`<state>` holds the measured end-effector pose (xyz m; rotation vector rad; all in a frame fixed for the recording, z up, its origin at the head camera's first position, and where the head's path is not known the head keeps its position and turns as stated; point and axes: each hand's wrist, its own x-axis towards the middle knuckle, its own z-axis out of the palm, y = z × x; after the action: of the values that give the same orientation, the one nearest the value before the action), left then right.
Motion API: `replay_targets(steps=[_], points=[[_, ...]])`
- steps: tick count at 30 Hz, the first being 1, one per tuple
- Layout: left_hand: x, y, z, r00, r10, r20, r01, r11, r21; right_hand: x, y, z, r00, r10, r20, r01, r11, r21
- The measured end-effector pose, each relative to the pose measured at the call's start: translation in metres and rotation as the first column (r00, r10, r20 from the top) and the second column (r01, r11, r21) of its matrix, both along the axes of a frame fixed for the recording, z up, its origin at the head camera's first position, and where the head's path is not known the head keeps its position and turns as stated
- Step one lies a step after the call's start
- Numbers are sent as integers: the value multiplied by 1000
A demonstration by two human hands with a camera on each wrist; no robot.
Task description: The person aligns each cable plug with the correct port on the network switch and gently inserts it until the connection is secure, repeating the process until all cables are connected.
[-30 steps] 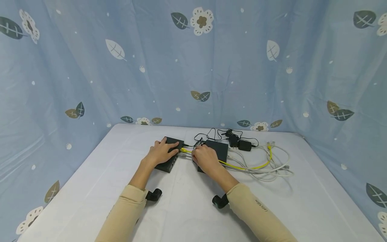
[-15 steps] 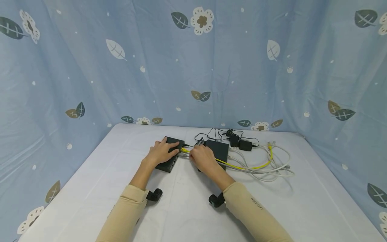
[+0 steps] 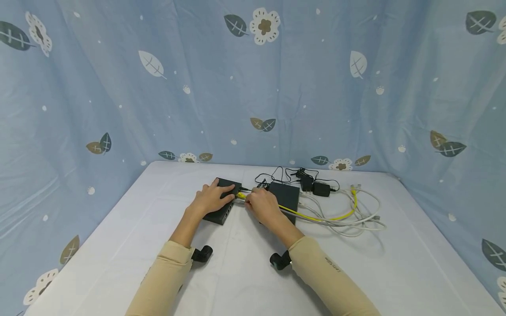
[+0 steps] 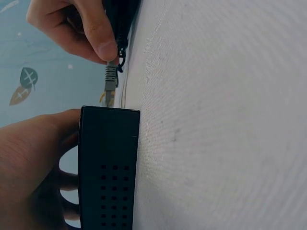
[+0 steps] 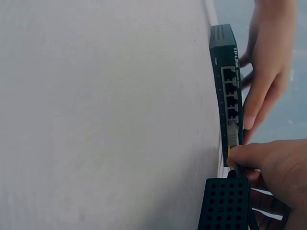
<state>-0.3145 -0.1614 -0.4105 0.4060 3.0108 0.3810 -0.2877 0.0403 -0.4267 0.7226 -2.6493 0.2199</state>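
Note:
A black network switch [image 3: 215, 216] lies at the left of the white table. My left hand [image 3: 209, 199] rests on its top with the fingers spread and the thumb near the port edge. My right hand [image 3: 262, 204] pinches the grey plug of a network cable [image 4: 110, 74] between thumb and finger. In the right wrist view the plug's tip meets a port in the switch's row [image 5: 231, 93]; how deep it sits cannot be told. Beside it, a yellow network cable [image 3: 242, 196] and a thin black power lead [image 3: 246, 189] run into the same side.
Right of the first switch lies a second black switch [image 3: 285, 195], partly under my right hand. Looped grey-white cables [image 3: 344, 224] spread to its right. Two black power adapters [image 3: 321, 189] with tangled leads lie behind. A patterned blue curtain [image 3: 253, 87] hangs around the table.
My right hand has moved left with the grey plug, toward the first switch's ports. My left hand has stayed on the switch.

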Motion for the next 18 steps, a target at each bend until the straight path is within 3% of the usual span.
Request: replay_targets(steps=[18], points=[[-2,-5,-1,999,-33,10,33,999,31,-1,-4,-2,999,-31,15,31,999,-20]])
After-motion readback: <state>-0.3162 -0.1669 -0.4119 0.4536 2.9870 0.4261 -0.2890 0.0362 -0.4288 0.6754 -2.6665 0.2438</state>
